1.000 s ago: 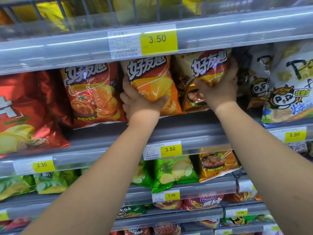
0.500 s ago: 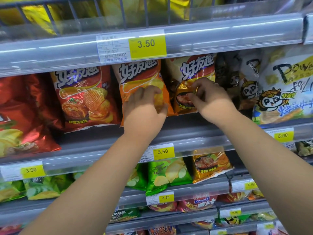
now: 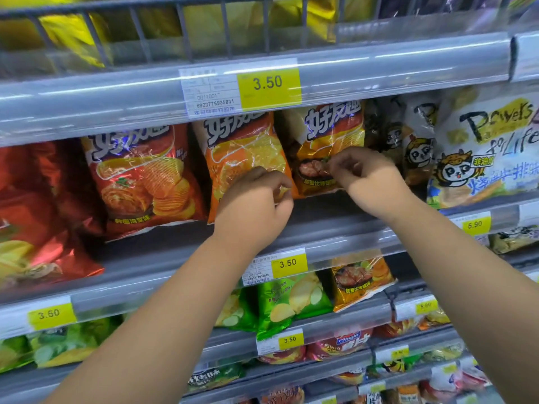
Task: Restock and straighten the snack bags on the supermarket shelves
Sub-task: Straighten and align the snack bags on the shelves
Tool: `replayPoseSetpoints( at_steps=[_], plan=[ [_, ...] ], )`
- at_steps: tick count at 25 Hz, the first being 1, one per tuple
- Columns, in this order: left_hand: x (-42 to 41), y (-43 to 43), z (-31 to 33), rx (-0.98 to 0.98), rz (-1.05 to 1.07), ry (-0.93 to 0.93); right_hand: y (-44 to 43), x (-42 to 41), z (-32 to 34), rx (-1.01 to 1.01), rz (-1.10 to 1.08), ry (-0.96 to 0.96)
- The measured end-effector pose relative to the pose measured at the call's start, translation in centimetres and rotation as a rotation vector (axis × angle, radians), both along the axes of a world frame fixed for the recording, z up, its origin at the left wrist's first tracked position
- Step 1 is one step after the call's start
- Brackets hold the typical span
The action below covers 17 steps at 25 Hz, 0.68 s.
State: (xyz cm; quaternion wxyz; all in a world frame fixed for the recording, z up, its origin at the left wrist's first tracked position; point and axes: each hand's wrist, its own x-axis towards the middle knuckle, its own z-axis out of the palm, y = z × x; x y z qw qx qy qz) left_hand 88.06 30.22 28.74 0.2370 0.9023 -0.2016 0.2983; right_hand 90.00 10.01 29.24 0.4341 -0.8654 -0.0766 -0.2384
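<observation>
On the middle shelf [image 3: 326, 225] an orange chip bag [image 3: 242, 153] stands upright, with a gold chip bag [image 3: 329, 132] just to its right. My left hand [image 3: 256, 208] is at the orange bag's lower right corner, fingers curled and pinching its front film. My right hand [image 3: 367, 176] pinches the gold bag's lower front with thumb and fingertips. A red chip bag [image 3: 140, 176] of the same brand stands to the left, untouched.
A large red foil bag [image 3: 35, 217] leans at far left. White panda-print bags [image 3: 490, 147] fill the right. The upper shelf's price rail [image 3: 116, 97] overhangs the bag tops. Green bags [image 3: 288, 298] and a small gold bag [image 3: 361, 278] sit below.
Both hands slid down from a wide grasp around the bags' sides to a fingertip pinch on their lower fronts. The two bags now stand straighter and side by side.
</observation>
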Motion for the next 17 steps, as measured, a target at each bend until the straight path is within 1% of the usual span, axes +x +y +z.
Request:
replayPoseSetpoints(
  at_steps=[1,3,4,6,7,9,11,12,13,14,15,16,17],
  plan=[
    [0.2,0.0,0.0,-0.105,-0.010,0.095,0.0,0.2,0.2,0.099,0.038,0.066],
    [0.9,0.0,0.4,-0.272,0.010,0.350,0.4,0.6,0.8,0.318,0.133,0.261],
    [1.2,0.0,0.7,-0.354,0.010,0.436,0.5,0.9,1.1,0.408,0.158,0.337],
    [1.9,-0.1,1.1,-0.511,-0.001,0.521,0.0,1.8,1.3,0.523,0.203,0.444],
    [2.0,-0.2,1.2,-0.551,0.005,0.535,-0.3,2.1,1.4,0.534,0.241,0.481],
    [2.0,-0.5,1.2,-0.541,0.043,0.523,-0.7,2.5,1.4,0.474,0.330,0.540],
    [1.8,-1.1,1.3,-0.450,0.101,0.504,-0.7,2.6,1.5,0.302,0.356,0.577],
    [1.4,-1.9,1.6,-0.447,0.110,0.490,-1.0,2.5,1.6,0.209,0.313,0.528],
    [1.2,-3.0,1.9,-0.505,0.094,0.469,-1.3,2.7,1.4,0.158,0.229,0.420],
    [1.1,-4.3,2.1,-0.601,0.069,0.451,-1.8,3.1,1.2,0.174,0.106,0.266],
    [1.0,-5.8,2.3,-0.679,0.045,0.449,-2.4,3.4,0.9,0.248,-0.031,0.100],
    [0.9,-7.3,2.3,-0.703,0.025,0.456,-2.9,3.8,0.6,0.344,-0.120,0.006],
    [0.9,-8.5,2.0,-0.695,0.019,0.470,-3.4,4.2,0.4,0.423,-0.135,0.007]
  ],
)
